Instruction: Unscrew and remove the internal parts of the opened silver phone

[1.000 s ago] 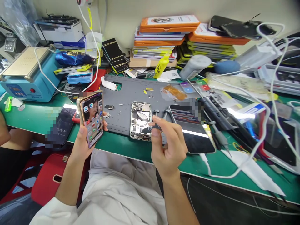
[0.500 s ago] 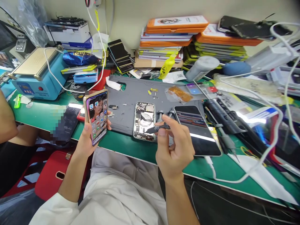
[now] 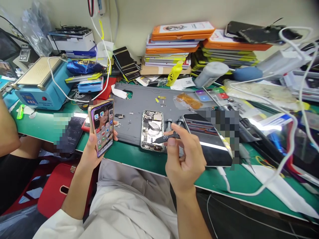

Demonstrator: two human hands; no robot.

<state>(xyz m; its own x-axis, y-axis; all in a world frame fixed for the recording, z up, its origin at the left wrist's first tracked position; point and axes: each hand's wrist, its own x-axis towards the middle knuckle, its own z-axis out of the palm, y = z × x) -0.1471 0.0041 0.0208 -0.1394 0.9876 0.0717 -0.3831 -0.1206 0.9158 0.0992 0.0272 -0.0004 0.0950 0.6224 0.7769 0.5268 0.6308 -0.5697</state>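
My left hand (image 3: pixel 94 149) is wrapped round a smartphone (image 3: pixel 102 127), held upright with its lit home screen showing app icons. My right hand (image 3: pixel 185 154) pinches a dark screwdriver (image 3: pixel 166 137). Its thin tip points left, over the lower part of an opened phone (image 3: pixel 152 129) with bare inner parts and a round coil. Whether the tip touches the phone, I cannot tell. The opened phone lies on a grey work mat (image 3: pixel 129 132). Two metal screwdriver-like pieces (image 3: pixel 169 123) stand just behind my right fingers. To the right lies a black glass phone screen (image 3: pixel 206 142), partly behind my hand.
Small loose parts (image 3: pixel 120 116) lie on the mat. A blue heating machine (image 3: pixel 47 84) stands at the left, orange boxes (image 3: pixel 183 31) are stacked at the back, and a white cable (image 3: pixel 249 193) crosses the right side. Another person's arm (image 3: pixel 8 129) is at the left edge.
The view has shifted slightly, so the bench things sit a little lower and further left. Both hands keep their holds; the screwdriver stays over the lower part of the opened phone.
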